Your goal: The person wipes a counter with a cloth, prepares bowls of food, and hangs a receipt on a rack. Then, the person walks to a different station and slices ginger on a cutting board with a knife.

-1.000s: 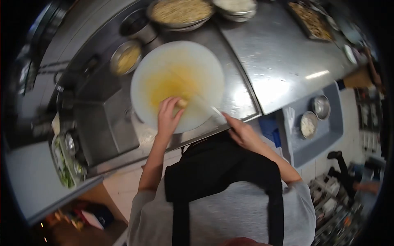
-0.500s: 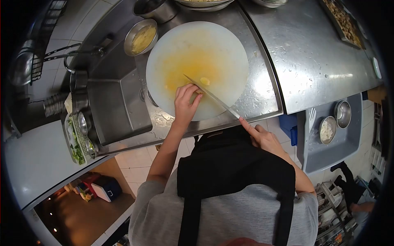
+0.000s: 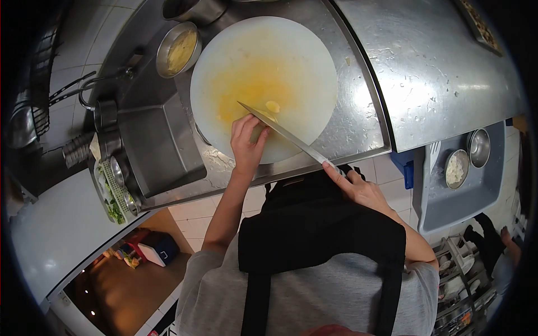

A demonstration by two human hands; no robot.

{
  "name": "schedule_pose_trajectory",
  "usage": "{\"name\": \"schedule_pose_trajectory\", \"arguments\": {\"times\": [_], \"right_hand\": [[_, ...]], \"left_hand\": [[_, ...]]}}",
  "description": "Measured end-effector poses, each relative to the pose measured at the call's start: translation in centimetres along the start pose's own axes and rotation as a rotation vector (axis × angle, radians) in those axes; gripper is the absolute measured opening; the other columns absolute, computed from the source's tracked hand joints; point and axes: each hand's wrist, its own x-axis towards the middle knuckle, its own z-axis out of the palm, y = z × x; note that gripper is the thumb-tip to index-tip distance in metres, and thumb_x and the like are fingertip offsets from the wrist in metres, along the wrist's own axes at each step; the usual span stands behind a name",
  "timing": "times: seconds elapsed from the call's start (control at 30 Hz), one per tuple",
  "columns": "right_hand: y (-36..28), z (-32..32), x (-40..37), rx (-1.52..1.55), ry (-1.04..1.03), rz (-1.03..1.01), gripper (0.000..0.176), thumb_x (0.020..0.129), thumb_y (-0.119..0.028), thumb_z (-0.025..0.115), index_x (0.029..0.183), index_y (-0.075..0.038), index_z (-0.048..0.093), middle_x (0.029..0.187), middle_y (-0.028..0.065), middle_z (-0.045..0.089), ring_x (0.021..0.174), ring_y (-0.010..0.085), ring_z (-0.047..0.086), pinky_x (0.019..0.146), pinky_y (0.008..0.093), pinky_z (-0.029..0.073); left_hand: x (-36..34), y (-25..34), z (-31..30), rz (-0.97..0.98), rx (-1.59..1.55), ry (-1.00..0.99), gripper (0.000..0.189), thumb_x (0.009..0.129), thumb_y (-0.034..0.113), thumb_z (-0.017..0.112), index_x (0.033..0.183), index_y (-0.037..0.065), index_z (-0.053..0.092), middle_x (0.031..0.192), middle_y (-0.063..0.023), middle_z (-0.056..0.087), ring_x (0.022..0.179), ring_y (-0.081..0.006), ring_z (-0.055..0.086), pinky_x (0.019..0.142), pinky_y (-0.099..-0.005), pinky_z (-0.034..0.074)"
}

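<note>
A round white cutting board [image 3: 305, 61], stained yellow in the middle, lies on the steel counter. My left hand [image 3: 246, 145] is on its near part, fingers curled over a small yellowish piece of food [image 3: 259, 133] that looks like ginger, mostly hidden. In my right hand [image 3: 358, 187] is a long kitchen knife [image 3: 288, 136], its forefinger stretched along the handle end of the blade. The blade crosses the board diagonally, close to the left fingertips, tip pointing far left. A thin yellow slice [image 3: 273, 106] lies flat just beyond the blade, with another sliver against it.
A metal bowl of yellow shreds [image 3: 182, 50] stands left of the board, beside a pot [image 3: 193, 8]. The sink [image 3: 162, 140] is further left, near a green basket with leaves [image 3: 112, 190]. A grey tub [image 3: 428, 215] holds bowls at right. Another person's legs [image 3: 487, 238] show lower right.
The view has shifted slightly. The knife's blade has moved a little away from the yellow slice's lower edge, and a thin sliver now shows beside the blade. Both hands keep their hold.
</note>
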Motion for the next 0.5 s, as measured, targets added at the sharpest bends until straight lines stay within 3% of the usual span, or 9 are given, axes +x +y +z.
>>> {"name": "schedule_pose_trajectory", "arguments": {"times": [0.33,0.5], "right_hand": [[0.46,-0.26,0.35,-0.001,0.003,-0.034,0.082,0.080,-0.027,0.058,0.149,-0.031,0.014,0.082,0.0181,0.044,0.056,0.0356,0.059,0.057,0.0446,0.050],[0.68,-0.35,0.60,-0.015,-0.025,-0.022,0.081,0.081,-0.023,0.057,0.149,-0.032,0.015,0.082,0.0178,0.045,0.057,0.0357,0.060,0.056,0.0446,0.050]], "left_hand": [[0.10,0.17,-0.09,-0.016,-0.019,-0.003,0.035,0.066,0.000,0.076,0.097,0.004,0.062,0.102,-0.0109,0.060,0.094,-0.0295,0.056,0.082,-0.0364,0.046],[0.03,0.03,0.00,-0.022,-0.012,-0.006,0.034,0.066,0.000,0.076,0.096,0.004,0.062,0.102,-0.0103,0.060,0.093,-0.0290,0.056,0.081,-0.0363,0.046]]}}
